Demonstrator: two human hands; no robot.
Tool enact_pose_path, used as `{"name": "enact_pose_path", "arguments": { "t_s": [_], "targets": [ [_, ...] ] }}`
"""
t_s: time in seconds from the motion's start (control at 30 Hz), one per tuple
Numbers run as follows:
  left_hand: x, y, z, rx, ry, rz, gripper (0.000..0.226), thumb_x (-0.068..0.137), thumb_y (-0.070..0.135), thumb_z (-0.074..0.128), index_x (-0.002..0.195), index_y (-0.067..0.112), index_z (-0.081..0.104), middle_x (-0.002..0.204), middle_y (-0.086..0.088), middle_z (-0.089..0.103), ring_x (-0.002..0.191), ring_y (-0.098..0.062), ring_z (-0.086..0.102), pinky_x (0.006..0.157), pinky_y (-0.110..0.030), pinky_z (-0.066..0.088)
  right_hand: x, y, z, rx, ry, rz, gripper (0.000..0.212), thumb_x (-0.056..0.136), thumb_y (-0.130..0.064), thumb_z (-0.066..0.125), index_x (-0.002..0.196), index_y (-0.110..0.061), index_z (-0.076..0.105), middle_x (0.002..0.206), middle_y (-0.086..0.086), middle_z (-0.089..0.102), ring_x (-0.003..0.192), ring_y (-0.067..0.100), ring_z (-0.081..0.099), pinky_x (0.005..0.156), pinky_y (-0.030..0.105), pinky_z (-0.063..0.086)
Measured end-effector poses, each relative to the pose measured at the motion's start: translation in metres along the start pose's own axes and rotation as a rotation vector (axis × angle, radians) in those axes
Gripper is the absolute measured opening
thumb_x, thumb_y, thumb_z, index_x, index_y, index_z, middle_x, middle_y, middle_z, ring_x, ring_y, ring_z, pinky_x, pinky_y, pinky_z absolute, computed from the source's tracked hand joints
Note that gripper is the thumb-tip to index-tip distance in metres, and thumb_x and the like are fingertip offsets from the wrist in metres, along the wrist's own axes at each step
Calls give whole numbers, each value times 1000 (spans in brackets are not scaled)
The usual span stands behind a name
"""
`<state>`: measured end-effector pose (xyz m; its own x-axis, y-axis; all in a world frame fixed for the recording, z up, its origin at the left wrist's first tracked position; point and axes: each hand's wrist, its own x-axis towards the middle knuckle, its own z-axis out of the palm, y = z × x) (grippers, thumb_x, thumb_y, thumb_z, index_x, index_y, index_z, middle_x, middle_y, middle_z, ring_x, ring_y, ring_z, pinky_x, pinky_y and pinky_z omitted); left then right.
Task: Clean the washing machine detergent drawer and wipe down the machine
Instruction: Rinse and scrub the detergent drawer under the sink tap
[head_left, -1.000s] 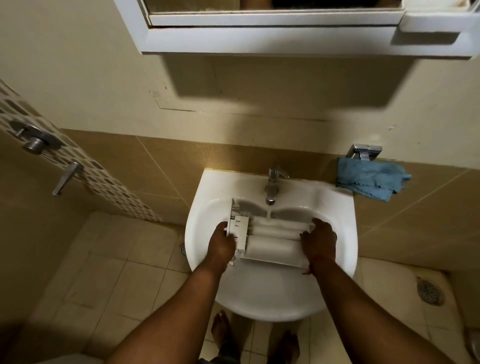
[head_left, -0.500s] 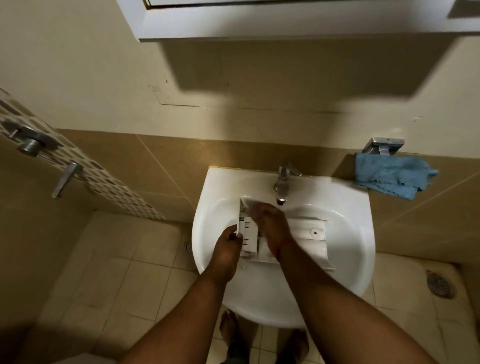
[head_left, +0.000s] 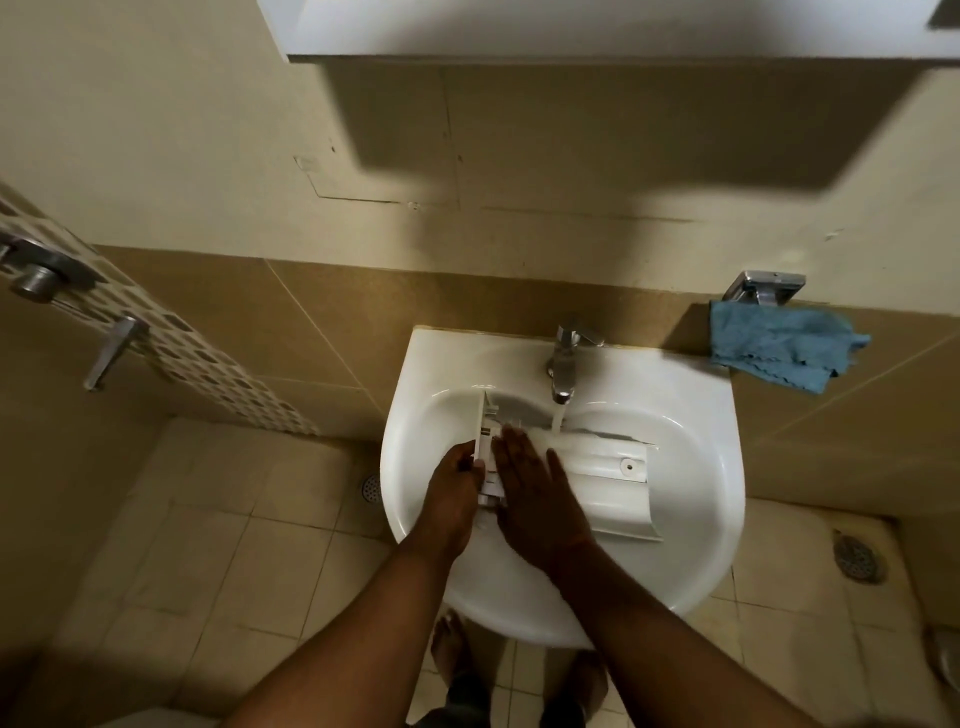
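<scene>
The white detergent drawer (head_left: 608, 480) lies on its side in the white sink (head_left: 691, 467), its front panel at the left. Water runs from the chrome tap (head_left: 563, 364) onto the drawer's top edge. My left hand (head_left: 454, 486) grips the drawer's left end by the front panel. My right hand (head_left: 535, 488) lies flat with straight fingers on the drawer's left part, just beside the left hand. The drawer's underside faces up at the right, with a round hole showing.
A blue cloth (head_left: 784, 351) hangs from a chrome holder (head_left: 769, 291) on the wall right of the sink. A white cabinet (head_left: 597, 31) overhangs at the top. A shower valve and lever (head_left: 111, 353) stick out at the left. Floor drains (head_left: 857, 558) and my bare feet are below.
My right hand left the drawer's right end and crossed to its left part, where it now lies flat. The left hand kept its grip. The view tilted down slightly.
</scene>
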<state>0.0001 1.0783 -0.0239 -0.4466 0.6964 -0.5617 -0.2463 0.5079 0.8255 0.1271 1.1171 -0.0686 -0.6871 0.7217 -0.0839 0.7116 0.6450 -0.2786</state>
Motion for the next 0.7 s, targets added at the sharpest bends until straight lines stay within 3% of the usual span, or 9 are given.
{"name": "enact_pose_path", "arguments": {
  "t_s": [0.1, 0.2, 0.27, 0.37, 0.47, 0.6, 0.7],
  "targets": [
    [0, 1, -4, -47, 17, -2, 27, 103, 6, 41, 123, 17, 56, 108, -2, 67, 94, -16, 66, 61, -19, 55, -13, 52, -16, -36, -101, 87, 96, 83, -70, 42, 156, -15, 11, 163, 9, 7, 150, 24, 12, 121, 41, 9],
    [-1, 1, -2, -62, 38, -3, 28, 102, 6, 42, 126, 15, 54, 113, -5, 66, 94, -17, 66, 59, -20, 55, -22, 80, -35, -165, -227, 201, 104, 73, -85, 13, 155, -22, 14, 164, 5, 0, 151, 18, 4, 120, 47, 4],
    [-2, 0, 2, -49, 44, 9, 30, 102, 6, 42, 128, 15, 54, 115, -7, 66, 96, -18, 66, 61, -21, 55, -6, 59, -39, -95, -203, 212, 93, 81, -80, 16, 153, -22, 21, 163, 7, 10, 150, 24, 9, 120, 48, 9],
    [-1, -1, 0, -27, 67, 28, 29, 103, 8, 41, 127, 16, 55, 118, -8, 65, 98, -17, 65, 61, -19, 54, 18, 16, -35, 89, -142, -23, 65, 95, -48, 41, 152, -22, 25, 156, 5, 30, 143, 24, 28, 115, 42, 27],
    [0, -1, -4, -17, 92, 41, 30, 103, 8, 42, 129, 14, 54, 118, -8, 64, 98, -17, 65, 57, -15, 53, 12, 39, -34, 50, -127, -66, 58, 100, -44, 32, 152, -21, 27, 159, 2, 24, 146, 21, 23, 116, 42, 26],
    [1, -2, -1, -5, 128, 61, 30, 102, 7, 43, 129, 14, 54, 117, -8, 64, 95, -18, 64, 59, -18, 52, -14, 101, -31, 66, 45, 413, 76, 88, -59, 13, 141, -13, 44, 136, 18, 54, 133, 35, 43, 107, 42, 39],
    [1, -3, 2, 0, 142, 59, 30, 102, 8, 43, 130, 14, 53, 118, -9, 63, 97, -20, 64, 65, -25, 54, -5, 85, -34, -51, -86, 526, 75, 90, -61, 18, 143, -13, 41, 137, 31, 48, 137, 45, 32, 109, 48, 34]
  ]
}}
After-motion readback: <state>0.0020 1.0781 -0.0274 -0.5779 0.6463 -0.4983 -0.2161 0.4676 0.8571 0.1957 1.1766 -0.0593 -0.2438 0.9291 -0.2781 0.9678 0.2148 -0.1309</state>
